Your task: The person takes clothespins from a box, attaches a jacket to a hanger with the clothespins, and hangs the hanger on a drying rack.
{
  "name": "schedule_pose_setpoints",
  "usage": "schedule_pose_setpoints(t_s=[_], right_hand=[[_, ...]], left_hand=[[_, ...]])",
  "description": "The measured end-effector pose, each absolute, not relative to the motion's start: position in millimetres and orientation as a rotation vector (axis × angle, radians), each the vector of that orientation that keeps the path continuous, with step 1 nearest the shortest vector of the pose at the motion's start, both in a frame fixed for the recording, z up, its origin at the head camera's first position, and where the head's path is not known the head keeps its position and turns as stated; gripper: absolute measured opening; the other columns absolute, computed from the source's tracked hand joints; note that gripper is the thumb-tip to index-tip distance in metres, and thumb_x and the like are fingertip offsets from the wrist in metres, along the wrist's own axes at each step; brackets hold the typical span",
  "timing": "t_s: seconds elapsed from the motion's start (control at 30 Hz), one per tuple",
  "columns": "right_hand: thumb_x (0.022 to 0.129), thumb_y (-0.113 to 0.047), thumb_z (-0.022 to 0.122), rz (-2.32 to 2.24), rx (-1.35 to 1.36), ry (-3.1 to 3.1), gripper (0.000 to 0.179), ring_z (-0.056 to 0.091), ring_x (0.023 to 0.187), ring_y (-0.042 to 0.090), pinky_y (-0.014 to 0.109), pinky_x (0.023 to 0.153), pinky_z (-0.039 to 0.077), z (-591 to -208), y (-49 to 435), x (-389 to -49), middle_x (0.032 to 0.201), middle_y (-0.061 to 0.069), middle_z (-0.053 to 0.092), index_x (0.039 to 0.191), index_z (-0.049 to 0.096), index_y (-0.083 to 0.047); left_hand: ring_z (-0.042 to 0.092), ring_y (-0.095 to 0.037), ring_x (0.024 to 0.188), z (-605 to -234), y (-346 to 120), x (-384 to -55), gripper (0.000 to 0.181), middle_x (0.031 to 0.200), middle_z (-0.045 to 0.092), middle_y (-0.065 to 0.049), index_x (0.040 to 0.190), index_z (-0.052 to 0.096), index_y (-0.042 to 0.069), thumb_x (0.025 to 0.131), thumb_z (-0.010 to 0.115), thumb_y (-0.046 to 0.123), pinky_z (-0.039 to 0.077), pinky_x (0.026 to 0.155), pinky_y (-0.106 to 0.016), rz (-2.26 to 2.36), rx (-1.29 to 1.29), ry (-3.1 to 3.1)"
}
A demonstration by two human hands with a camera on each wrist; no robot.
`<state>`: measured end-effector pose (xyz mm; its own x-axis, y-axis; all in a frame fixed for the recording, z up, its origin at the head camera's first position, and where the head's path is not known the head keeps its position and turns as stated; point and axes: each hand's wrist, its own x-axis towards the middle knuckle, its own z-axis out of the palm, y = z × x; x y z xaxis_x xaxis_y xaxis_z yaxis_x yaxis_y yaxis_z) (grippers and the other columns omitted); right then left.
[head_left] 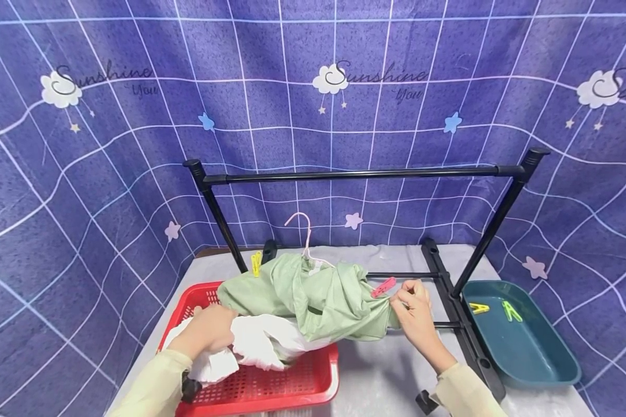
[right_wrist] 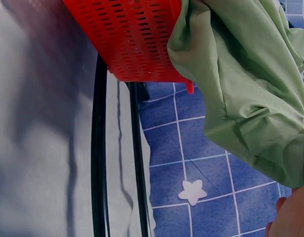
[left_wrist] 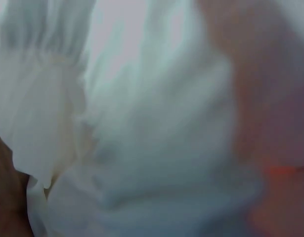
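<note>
A pale green garment (head_left: 287, 284) hangs bunched on a pink hanger (head_left: 309, 231), whose hook points up. My right hand (head_left: 416, 307) pinches its right end between thumb and fingers, right beside a pink clothespin (head_left: 384, 287) clipped to the fabric. On the left shoulder sits a yellow clothespin (head_left: 256, 263). My left hand (head_left: 208, 330) grips a white ruffled garment (head_left: 261, 339) at the green one's lower left; its fingertips are hidden. White fabric (left_wrist: 152, 123) fills the left wrist view. In the right wrist view the green cloth (right_wrist: 255, 89) drapes beside the basket.
Under the garments stands a red perforated basket (head_left: 320, 376) on the pale-covered table (head_left: 365, 376). Behind them rises a black rack with a horizontal bar (head_left: 365, 174). A teal tray (head_left: 539, 353) at right holds yellow (head_left: 479, 308) and green (head_left: 512, 311) clothespins.
</note>
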<state>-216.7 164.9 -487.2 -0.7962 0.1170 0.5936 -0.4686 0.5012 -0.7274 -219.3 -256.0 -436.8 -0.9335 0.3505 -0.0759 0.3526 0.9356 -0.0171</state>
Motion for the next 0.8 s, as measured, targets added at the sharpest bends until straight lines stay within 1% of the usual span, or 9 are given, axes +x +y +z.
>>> schedule_pose_setpoints(t_s=[0.13,0.3,0.43,0.57,0.67,0.8], right_hand=[[0.077,0.001,0.065,1.302,0.293,-2.156,0.029,0.035,0.094,0.024,0.046,0.081,0.024,-486,165,-216,0.092,0.004,0.043,0.061,0.053,-0.02],[0.076,0.003,0.065,1.309,0.309,-2.139,0.029,0.035,0.094,0.023,0.046,0.081,0.024,-486,166,-214,0.092,0.004,0.043,0.061,0.054,-0.02],[0.075,0.003,0.066,1.304,0.32,-2.128,0.029,0.036,0.093,0.023,0.045,0.081,0.024,-485,166,-214,0.092,0.005,0.043,0.061,0.054,-0.02],[0.075,0.003,0.066,1.294,0.337,-2.119,0.029,0.035,0.093,0.023,0.045,0.08,0.024,-484,165,-215,0.091,0.005,0.043,0.061,0.053,-0.02],[0.075,0.004,0.065,1.289,0.349,-2.111,0.029,0.035,0.092,0.022,0.044,0.08,0.025,-483,165,-214,0.091,0.005,0.043,0.062,0.054,-0.02],[0.074,0.005,0.065,1.299,0.358,-2.102,0.029,0.034,0.092,0.021,0.041,0.08,0.025,-483,166,-214,0.092,0.005,0.043,0.062,0.056,-0.019]], left_hand=[[0.061,-0.035,0.085,-428,-258,-220,0.017,0.086,0.065,-0.015,0.084,0.062,0.008,0.068,0.064,0.012,0.043,0.067,-0.06,-0.035,0.533,3.038],[0.059,-0.035,0.086,-422,-262,-222,0.017,0.087,0.065,-0.014,0.084,0.061,0.008,0.068,0.064,0.013,0.043,0.066,-0.059,-0.004,0.505,3.069],[0.059,-0.038,0.092,-419,-263,-226,0.029,0.094,0.067,-0.016,0.096,0.064,0.005,0.068,0.063,0.013,0.043,0.069,-0.06,0.011,0.481,3.098],[0.059,-0.04,0.095,-416,-263,-229,0.038,0.101,0.067,-0.018,0.106,0.063,0.002,0.069,0.062,0.012,0.041,0.07,-0.061,0.01,0.457,3.122],[0.058,-0.041,0.097,-414,-263,-230,0.039,0.105,0.067,-0.019,0.108,0.063,0.002,0.07,0.062,0.012,0.04,0.072,-0.062,-0.005,0.452,3.147],[0.057,-0.041,0.099,-413,-263,-230,0.037,0.108,0.066,-0.019,0.104,0.062,0.003,0.069,0.063,0.013,0.041,0.071,-0.063,-0.017,0.465,3.201]])
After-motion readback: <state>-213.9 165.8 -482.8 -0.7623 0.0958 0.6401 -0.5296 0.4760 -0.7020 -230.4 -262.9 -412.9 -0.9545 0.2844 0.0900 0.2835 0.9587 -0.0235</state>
